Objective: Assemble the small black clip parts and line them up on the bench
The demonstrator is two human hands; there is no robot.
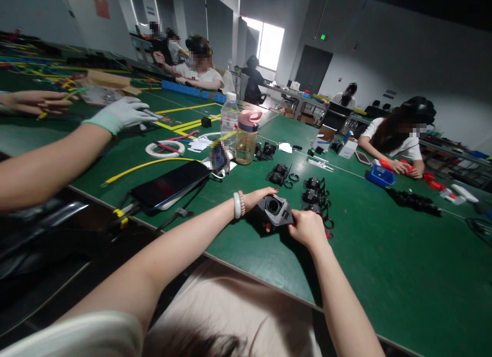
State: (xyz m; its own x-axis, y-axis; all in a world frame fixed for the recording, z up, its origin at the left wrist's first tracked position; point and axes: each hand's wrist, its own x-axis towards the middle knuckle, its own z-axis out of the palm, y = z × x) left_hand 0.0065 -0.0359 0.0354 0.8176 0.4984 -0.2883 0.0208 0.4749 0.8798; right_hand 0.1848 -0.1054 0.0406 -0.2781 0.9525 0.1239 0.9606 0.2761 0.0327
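Above the green table (361, 254), a dark grey plastic part (274, 209) with a round opening is held between both hands. My left hand (259, 199), below a pale bracelet, wraps round the part's left side. My right hand (308, 227) is closed at its right corner, where a bit of red shows; whether it grips the part itself or a small item there is hidden. Just beyond lie black parts (279, 174) with black rings (294, 177), and more black parts (314, 194) stand in a row behind my right hand.
A large phone (169, 185), a yellow cable (148, 166), a pink-lidded bottle (246, 142) and a clear bottle (229, 116) are left. A co-worker's gloved hand (121, 113) reaches in there. Across the table, a person handles red parts near a blue bin (380, 175).
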